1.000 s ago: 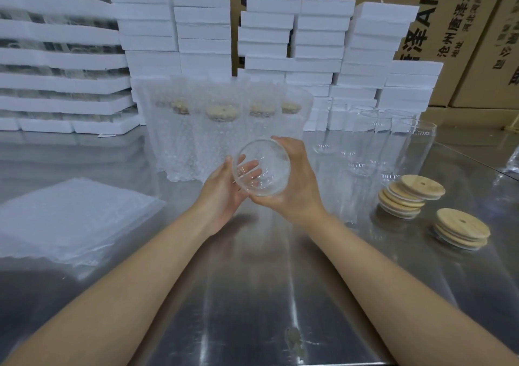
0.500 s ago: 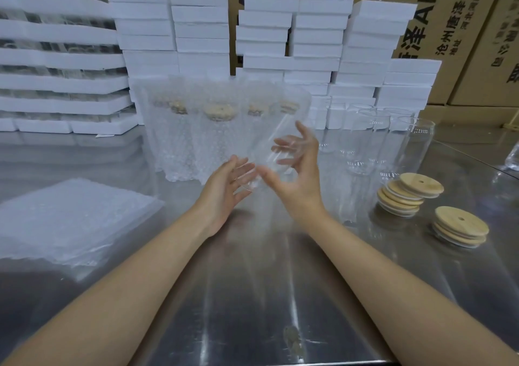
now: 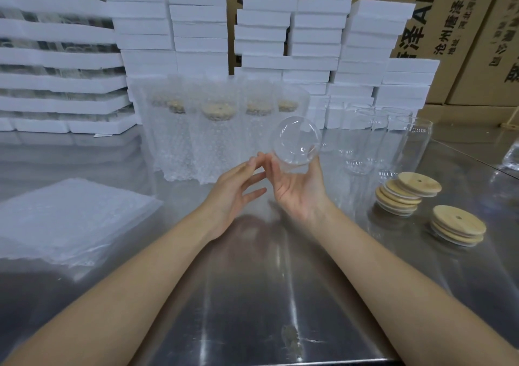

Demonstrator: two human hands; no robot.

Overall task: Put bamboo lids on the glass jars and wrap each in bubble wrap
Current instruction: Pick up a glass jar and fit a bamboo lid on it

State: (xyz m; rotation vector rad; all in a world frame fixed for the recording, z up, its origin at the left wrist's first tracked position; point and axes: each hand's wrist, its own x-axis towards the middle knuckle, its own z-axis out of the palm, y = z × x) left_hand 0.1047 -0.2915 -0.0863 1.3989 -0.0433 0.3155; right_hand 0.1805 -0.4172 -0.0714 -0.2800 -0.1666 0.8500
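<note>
My right hand (image 3: 297,194) is palm up and grips a clear glass jar (image 3: 295,140) by its side. One round end of the jar faces me, and it has no lid. My left hand (image 3: 236,191) is just left of it, fingers spread, fingertips close to the jar's lower left edge and holding nothing. Two stacks of round bamboo lids (image 3: 404,194) (image 3: 457,225) lie on the steel table to the right. Several bare glass jars (image 3: 379,138) stand behind the lids. Several lidded jars in bubble wrap (image 3: 202,135) stand behind my hands.
A pile of flat bubble wrap sheets (image 3: 67,219) lies on the left of the steel table (image 3: 252,295). White foam boxes (image 3: 314,37) are stacked along the back, with brown cardboard cartons (image 3: 463,29) behind them. Another clear object (image 3: 512,155) shows at the right edge.
Both hands held the jar a second ago. It turned between them, and now my right hand alone holds it, higher and further right, while my left hand has come off.
</note>
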